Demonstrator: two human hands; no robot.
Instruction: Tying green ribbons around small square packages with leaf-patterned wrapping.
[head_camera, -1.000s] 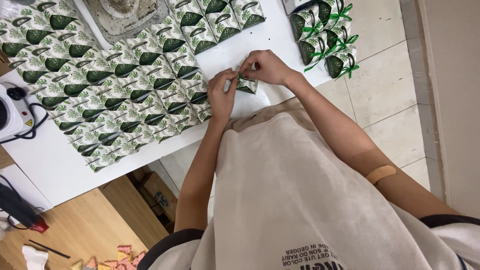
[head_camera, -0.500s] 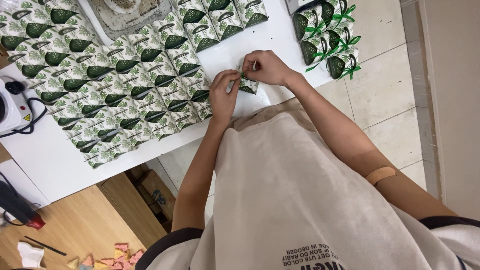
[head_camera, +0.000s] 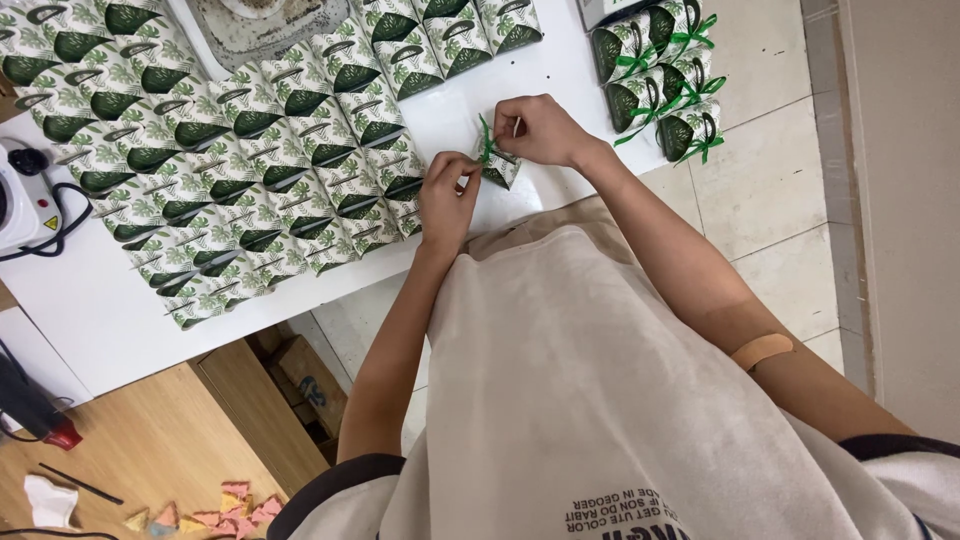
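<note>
**Both hands pinching ribbon on one box, upper centre**

White table (head_camera: 100, 310) fills upper left of frame. Rows of leaf-print boxes (head_camera: 250, 190) cover it, left of the hands. Ribboned boxes (head_camera: 655, 85) cluster at upper right. White hotplate (head_camera: 22, 200) at left edge. Box (head_camera: 500, 168) sits at the table edge, between both hands. Left hand (head_camera: 447, 190) and right hand (head_camera: 540, 130) are close together, fingers clamped on green ribbon (head_camera: 486, 145) tied round that box.

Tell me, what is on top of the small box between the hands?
A green ribbon crosses the small leaf-print box; both hands, left hand and right hand, pinch it. The knot is hidden by fingers.
</note>
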